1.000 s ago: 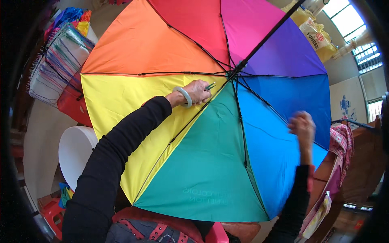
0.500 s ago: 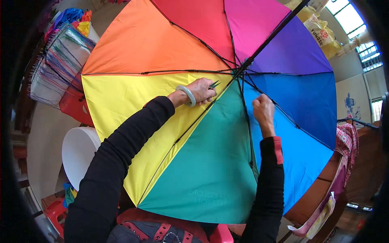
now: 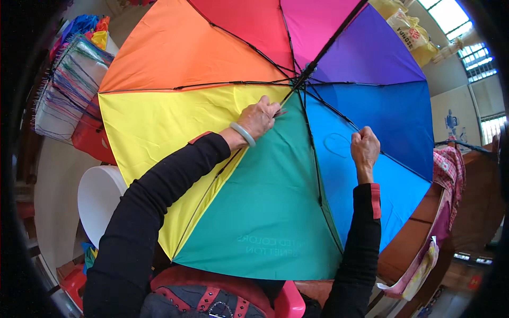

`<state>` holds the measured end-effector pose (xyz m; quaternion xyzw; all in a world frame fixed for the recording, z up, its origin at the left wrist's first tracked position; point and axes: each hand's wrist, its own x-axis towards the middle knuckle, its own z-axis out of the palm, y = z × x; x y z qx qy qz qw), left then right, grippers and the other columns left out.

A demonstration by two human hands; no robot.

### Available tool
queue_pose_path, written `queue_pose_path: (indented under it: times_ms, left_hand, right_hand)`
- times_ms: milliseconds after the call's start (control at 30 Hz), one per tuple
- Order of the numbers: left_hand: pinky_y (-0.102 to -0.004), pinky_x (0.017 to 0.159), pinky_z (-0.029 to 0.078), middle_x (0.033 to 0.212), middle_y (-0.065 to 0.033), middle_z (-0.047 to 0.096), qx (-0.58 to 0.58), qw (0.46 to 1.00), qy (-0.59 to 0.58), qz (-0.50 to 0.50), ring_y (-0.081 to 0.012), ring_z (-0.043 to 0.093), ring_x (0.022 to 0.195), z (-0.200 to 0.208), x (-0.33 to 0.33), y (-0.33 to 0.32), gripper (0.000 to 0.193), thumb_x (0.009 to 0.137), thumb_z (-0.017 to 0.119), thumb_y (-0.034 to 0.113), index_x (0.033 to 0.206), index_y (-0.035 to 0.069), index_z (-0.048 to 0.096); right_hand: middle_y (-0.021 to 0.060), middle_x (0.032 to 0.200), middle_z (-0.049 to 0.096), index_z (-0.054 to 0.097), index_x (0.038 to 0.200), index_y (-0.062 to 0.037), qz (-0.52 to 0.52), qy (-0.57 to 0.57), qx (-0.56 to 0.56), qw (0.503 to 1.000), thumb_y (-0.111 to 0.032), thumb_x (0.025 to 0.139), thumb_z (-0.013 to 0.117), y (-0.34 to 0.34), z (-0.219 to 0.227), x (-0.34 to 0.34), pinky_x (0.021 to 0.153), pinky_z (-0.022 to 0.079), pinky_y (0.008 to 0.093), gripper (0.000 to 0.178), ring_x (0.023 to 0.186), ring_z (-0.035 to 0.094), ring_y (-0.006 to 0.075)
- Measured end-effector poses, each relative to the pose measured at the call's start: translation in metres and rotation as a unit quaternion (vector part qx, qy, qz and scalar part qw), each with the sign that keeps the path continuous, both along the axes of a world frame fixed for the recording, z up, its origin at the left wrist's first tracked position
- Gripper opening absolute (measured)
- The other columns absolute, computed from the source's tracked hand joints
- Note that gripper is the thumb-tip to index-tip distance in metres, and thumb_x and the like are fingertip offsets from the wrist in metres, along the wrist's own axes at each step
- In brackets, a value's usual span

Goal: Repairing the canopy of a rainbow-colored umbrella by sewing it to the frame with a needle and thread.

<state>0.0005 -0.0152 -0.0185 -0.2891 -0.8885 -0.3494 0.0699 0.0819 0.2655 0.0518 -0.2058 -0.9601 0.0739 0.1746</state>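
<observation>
A multicoloured umbrella [image 3: 254, 212] is spread with its inside toward me, showing black ribs and a black shaft [image 3: 334, 40]. My left hand [image 3: 258, 121], with a pale bangle [image 3: 243, 134] at the wrist, is closed at the rib along the yellow and green panels. Thin tips of small thread snips [image 3: 281, 112] stick out beside its fingers; the rest is hidden in the hand. Over the light blue panel my right hand [image 3: 366, 148] is closed in a pinch. A curl of blue thread [image 3: 335, 146] runs toward its fingers; whether a needle is there cannot be seen.
At left, many coloured threads hang over a white box-like holder [image 3: 69, 87], with a red container [image 3: 93, 135] by it. A white round tub [image 3: 98, 201] stands below. Pink checked cloth [image 3: 449, 169] hangs at right. A pink stool edge [image 3: 289, 301] shows near me.
The umbrella has shifted slightly up and left. My right hand has moved right, and a thread loop now shows beside it. My left hand has turned, so the snips' blades show less.
</observation>
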Motion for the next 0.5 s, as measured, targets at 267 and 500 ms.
queue_pose_path:
  times_ms: [267,500]
  left_hand:
    - [-0.0258,0.045,0.04,0.071,-0.0074,0.051,0.146,0.98,-0.133,-0.024,-0.0158,0.047,0.05,0.005,-0.012,-0.013,0.011,0.074,0.057,0.013,0.081,0.005,0.056]
    - [-0.0188,0.036,0.031,0.058,-0.0002,0.052,0.329,0.838,-0.434,0.039,-0.0029,0.037,0.041,0.024,-0.009,-0.021,0.013,0.075,0.06,0.016,0.08,0.004,0.057]
  right_hand:
    - [0.0169,0.066,0.056,0.052,0.073,0.0005,0.064,0.061,-0.207,0.974,-0.009,0.077,0.046,-0.009,0.05,0.015,0.055,0.044,0.0372,0.012,0.061,0.055,0.0331]
    - [0.0158,0.066,0.055,0.056,0.079,-0.0024,0.33,-0.035,-0.119,0.936,-0.006,0.073,0.053,-0.128,-0.005,0.002,0.059,0.043,0.037,0.007,0.065,0.053,0.0293]
